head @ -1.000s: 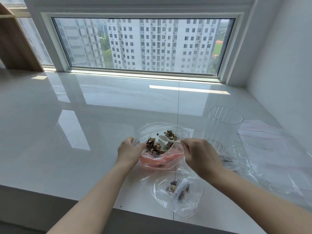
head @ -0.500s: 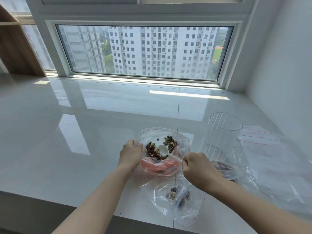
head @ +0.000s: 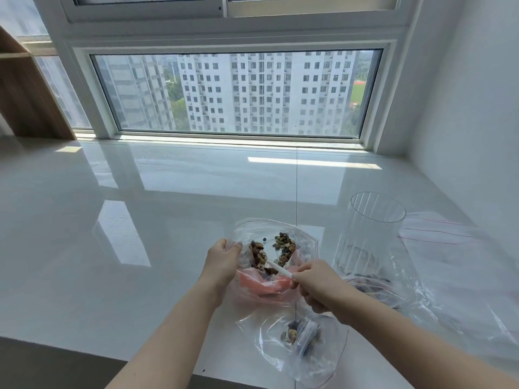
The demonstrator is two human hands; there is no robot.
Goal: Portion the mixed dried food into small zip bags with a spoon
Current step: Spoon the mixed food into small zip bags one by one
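Note:
A large clear zip bag (head: 302, 242) lies open on the glossy counter, holding mixed dried food (head: 285, 247) in two dark heaps. My left hand (head: 222, 262) grips the bag's left rim and keeps the mouth open. My right hand (head: 314, 284) pinches the handle of a white spoon (head: 278, 268), whose bowl is dug into the left heap. A small zip bag (head: 302, 336) with a little of the mix lies nearer me, below my right wrist.
A ribbed clear plastic jar (head: 370, 234) stands to the right of the bag. More clear zip bags (head: 438, 228) with red seal lines lie flat at the far right. The counter's front edge (head: 84, 353) runs close to me; a window lies beyond.
The spoon's bowl has gone from lying on top of the mix down into the left heap. My right hand has tilted with it, and my head has tipped upward.

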